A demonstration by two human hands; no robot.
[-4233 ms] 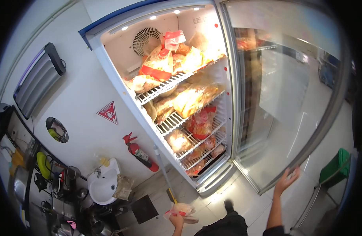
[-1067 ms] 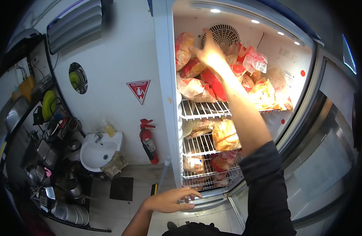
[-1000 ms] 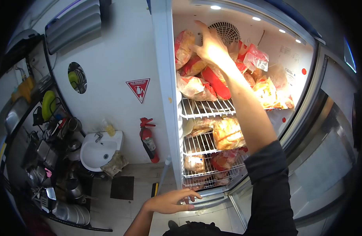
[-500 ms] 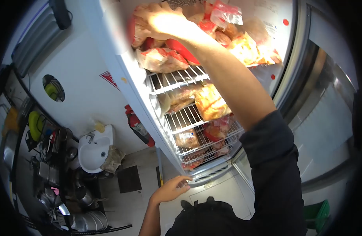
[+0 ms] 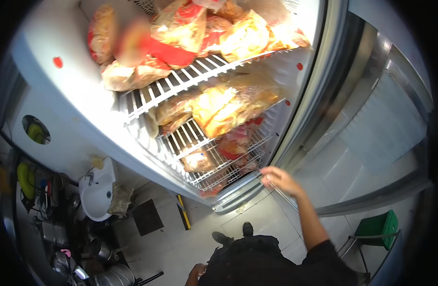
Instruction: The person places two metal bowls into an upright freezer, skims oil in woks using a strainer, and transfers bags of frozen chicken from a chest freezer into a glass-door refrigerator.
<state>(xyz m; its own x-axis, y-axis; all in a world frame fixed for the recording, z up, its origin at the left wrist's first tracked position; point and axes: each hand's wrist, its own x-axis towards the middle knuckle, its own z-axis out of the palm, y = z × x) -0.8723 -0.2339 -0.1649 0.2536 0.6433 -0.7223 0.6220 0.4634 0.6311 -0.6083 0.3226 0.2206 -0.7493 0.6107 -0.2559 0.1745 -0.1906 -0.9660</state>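
My right hand [image 5: 280,181] is lowered in front of the fridge's bottom right corner, near the edge of the open door [image 5: 319,95]. Its fingers are loosely bent and apart, with nothing visible in them. Beside my body at the bottom, my left hand [image 5: 198,270] shows only in part, its fingers hidden. Ahead stands the upright fridge, its white wire racks [image 5: 181,90] loaded with bagged meat. Red-and-clear bags [image 5: 181,28] crowd the top rack. A large clear bag of meat [image 5: 228,105] rests on the rack below, and smaller packs [image 5: 198,160] lie lower.
To the left are a small white sink [image 5: 96,190], a rack of pots [image 5: 102,248] and a dark floor mat [image 5: 148,217]. A black-and-yellow bar [image 5: 183,212] lies by the fridge base. A green bin [image 5: 378,229] stands at right.
My right hand has come down from the bags on the top rack to the fridge's lower right, apparently without a bag. My left hand has dropped back toward my body. The view has shifted.
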